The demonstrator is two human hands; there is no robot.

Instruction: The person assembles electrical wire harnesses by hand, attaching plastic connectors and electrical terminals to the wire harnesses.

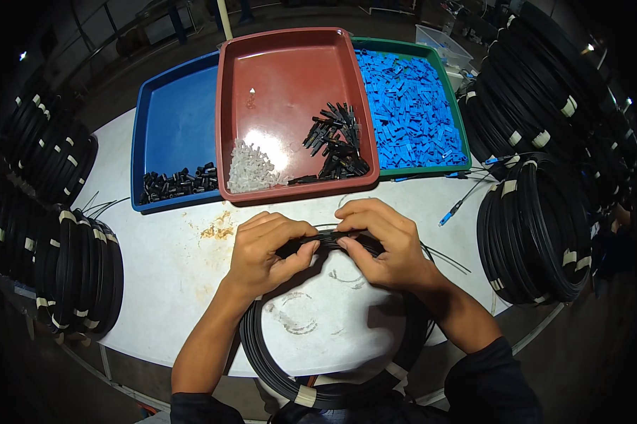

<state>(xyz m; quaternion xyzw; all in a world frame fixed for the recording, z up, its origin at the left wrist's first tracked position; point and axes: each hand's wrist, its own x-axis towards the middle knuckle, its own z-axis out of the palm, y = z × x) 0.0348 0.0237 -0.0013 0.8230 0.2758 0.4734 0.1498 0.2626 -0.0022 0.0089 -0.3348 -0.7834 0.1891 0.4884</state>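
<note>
A coil of black cable [252, 339] lies at the table's front edge, bound with pale tape, its lower part overhanging toward me. At its far side my left hand [263, 247] is closed, thumb and fingertips pinching a thin dark length of the cable. My right hand [385, 244] pinches the same stretch just to the right, its fingers bent over it. Only a short dark piece shows between the two hands, and I cannot make out whether a small part is fitted on it. Loose cable ends [445, 259] stick out past my right wrist.
Beyond my hands stand a blue tray [181, 106] with black sleeves, a red tray [290, 74] with clear-white and black pieces, and a green tray [442, 85] of blue connector parts. Taped cable coils [78, 275] flank the left; more coils [530, 233] stack right, near a blue-tipped cable [447, 216].
</note>
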